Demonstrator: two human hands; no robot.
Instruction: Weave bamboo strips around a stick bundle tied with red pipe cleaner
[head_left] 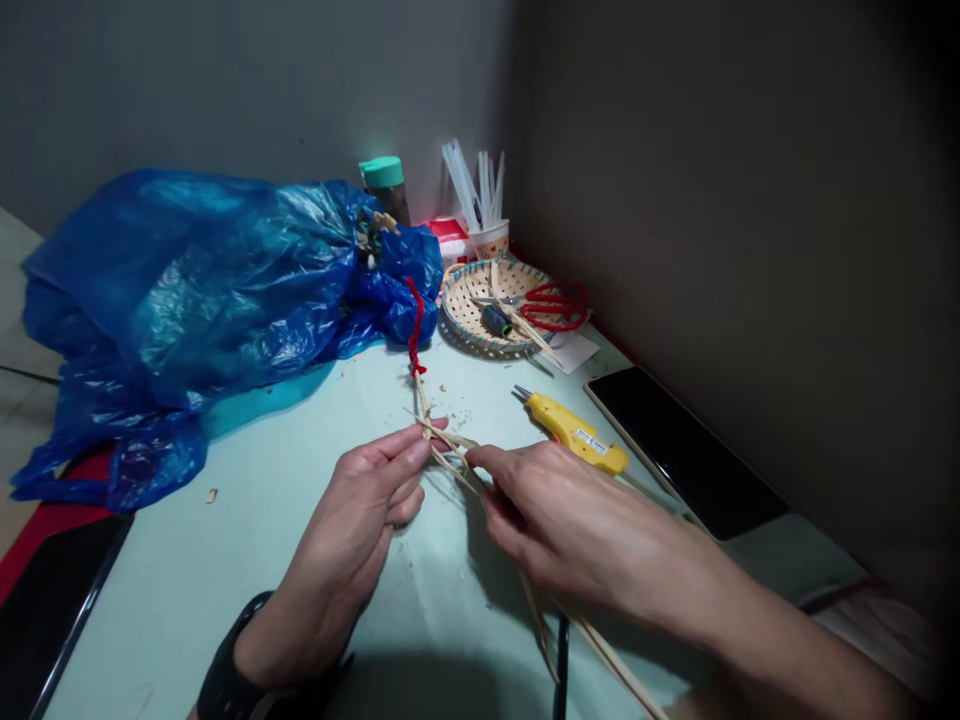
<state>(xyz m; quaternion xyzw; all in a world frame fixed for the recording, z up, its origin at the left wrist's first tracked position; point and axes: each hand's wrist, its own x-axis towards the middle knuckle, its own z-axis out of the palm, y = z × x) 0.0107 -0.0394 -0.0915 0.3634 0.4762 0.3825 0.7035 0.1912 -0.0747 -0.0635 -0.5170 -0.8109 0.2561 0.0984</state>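
Note:
Both hands work on thin bamboo strips [448, 447] over a pale green table [247, 520]. My left hand [352, 530] pinches the strips between thumb and fingers at their crossing point. My right hand [555, 520] pinches the same bundle from the right, and long strips run back under it toward the near edge. A red pipe cleaner [415, 325] is wound on the far end of one strip and stands up beyond the hands.
A yellow glue gun [576, 432] lies just right of the hands. A woven basket [466, 310] holds red scissors [556, 303]. Behind stand a cup of glue sticks [486, 225] and a green-capped bottle [384, 182]. A blue plastic bag [187, 290] fills the left; a dark phone [675, 445] lies right.

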